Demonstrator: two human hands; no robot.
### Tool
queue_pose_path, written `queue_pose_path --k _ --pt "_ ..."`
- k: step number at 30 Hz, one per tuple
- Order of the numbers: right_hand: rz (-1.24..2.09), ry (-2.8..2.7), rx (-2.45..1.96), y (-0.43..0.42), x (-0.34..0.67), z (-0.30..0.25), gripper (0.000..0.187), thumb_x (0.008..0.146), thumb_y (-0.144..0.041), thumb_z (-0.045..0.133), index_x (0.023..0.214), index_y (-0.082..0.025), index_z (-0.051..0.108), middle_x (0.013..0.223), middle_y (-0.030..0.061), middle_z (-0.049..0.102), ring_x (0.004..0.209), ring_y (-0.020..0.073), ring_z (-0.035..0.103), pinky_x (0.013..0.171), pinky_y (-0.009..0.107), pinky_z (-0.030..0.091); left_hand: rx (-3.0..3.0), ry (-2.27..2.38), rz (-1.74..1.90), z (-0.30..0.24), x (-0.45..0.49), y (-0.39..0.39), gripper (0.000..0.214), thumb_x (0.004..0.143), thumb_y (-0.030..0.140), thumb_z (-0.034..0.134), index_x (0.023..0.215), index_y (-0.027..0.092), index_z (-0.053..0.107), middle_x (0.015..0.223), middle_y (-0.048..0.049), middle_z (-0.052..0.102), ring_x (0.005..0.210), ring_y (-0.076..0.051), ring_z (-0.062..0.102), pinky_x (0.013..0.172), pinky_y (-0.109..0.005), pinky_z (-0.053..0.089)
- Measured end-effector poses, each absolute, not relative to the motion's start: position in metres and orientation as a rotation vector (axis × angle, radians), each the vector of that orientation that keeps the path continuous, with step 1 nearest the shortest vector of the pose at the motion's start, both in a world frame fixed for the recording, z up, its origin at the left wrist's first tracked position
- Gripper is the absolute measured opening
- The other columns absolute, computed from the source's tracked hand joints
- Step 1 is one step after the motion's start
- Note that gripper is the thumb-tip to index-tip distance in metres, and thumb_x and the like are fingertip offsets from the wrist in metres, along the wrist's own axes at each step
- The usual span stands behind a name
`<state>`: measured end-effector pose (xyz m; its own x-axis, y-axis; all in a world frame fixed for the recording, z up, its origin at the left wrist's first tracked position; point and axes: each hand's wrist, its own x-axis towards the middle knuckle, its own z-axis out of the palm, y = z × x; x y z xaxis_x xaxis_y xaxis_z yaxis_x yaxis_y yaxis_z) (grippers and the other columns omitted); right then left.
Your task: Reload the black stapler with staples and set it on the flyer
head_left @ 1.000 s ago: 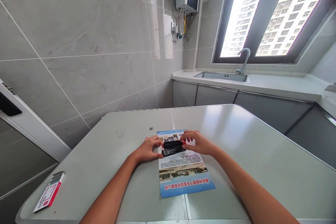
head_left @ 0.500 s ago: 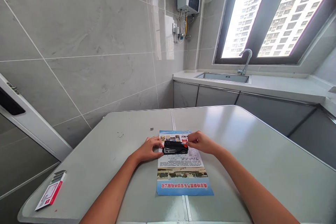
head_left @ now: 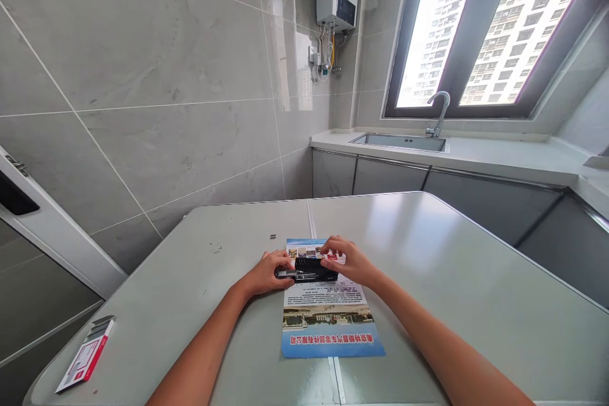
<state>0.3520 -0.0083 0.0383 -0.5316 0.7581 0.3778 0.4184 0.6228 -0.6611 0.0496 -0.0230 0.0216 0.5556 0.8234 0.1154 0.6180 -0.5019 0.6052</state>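
Observation:
A black stapler (head_left: 314, 271) lies on its side across a printed flyer (head_left: 333, 346), whose large lettering is upside down to me. My left hand (head_left: 266, 274) pinches the stapler's left end between thumb and fingers. From that end a silvery metal part (head_left: 285, 273) sticks out beneath my fingers. Opposite it, my right hand (head_left: 351, 261) grips the right end, its thumb against the near side and its fingers curled over the top. My right fingers cover the tip of that end.
The flyer rests on a pale table (head_left: 228, 330) with a seam down its middle. A short staple strip (head_left: 273, 236) lies behind my left hand, and loose staples (head_left: 216, 247) are scattered to the left. A red and white pack (head_left: 85, 358) sits near the left edge.
The metal part now juts out farther left from the stapler. My right fingers have shifted left onto its right end, hiding the red piece seen before. The view has moved slightly.

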Motion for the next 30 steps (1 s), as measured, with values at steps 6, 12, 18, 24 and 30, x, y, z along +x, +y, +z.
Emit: queue_pose_path --k 6,12,18,24,30 --pt "0.613 -2.298 -1.008 -0.02 0.327 0.019 0.033 0.081 -0.029 0.078 0.113 -0.022 0.071 0.105 0.0067 0.072 0.098 0.0261 0.064 0.087 0.037 0.047 2.265 1.15 0.541 0.027 0.05 -0.028 0.022 0.082 0.04 0.077 0.092 0.021 0.071 0.104 -0.004 0.067 0.103 -0.025 0.06 0.1 -0.037 0.039" --pt "0.53 -2.269 -0.921 -0.022 0.331 0.022 0.027 0.079 -0.021 0.076 0.106 -0.023 0.073 0.097 0.0054 0.073 0.093 0.0249 0.064 0.083 0.035 0.048 2.174 1.125 0.697 0.03 0.051 -0.025 0.037 0.075 0.043 0.086 0.103 0.024 0.073 0.113 -0.0056 0.066 0.112 -0.026 0.057 0.101 -0.038 0.043" --pt "0.201 -2.159 -0.715 -0.019 0.334 0.022 0.03 0.088 -0.013 0.063 0.115 -0.023 0.068 0.1 0.0082 0.074 0.091 0.0251 0.059 0.081 0.038 0.051 1.632 1.0 0.916 0.025 0.053 -0.02 0.06 0.074 0.045 0.087 0.123 0.021 0.06 0.127 -0.0116 0.062 0.117 -0.025 0.061 0.099 -0.037 0.049" --pt "-0.272 -2.28 -0.49 -0.024 0.33 0.023 0.039 0.095 -0.005 0.049 0.129 -0.023 0.062 0.109 0.009 0.075 0.096 0.0246 0.06 0.083 0.041 0.049 1.209 0.724 0.783 0.023 0.056 -0.027 0.062 0.074 0.033 0.09 0.127 0.019 0.061 0.127 -0.0144 0.069 0.119 -0.027 0.067 0.108 -0.042 0.047" --pt "-0.497 -2.376 -0.428 -0.031 0.328 0.028 0.034 0.101 -0.005 0.046 0.126 -0.021 0.063 0.109 0.0063 0.075 0.092 0.0208 0.06 0.089 0.039 0.047 1.103 0.713 0.75 0.024 0.053 -0.026 0.051 0.076 0.024 0.089 0.122 0.015 0.069 0.123 -0.0146 0.072 0.12 -0.027 0.067 0.11 -0.039 0.046"
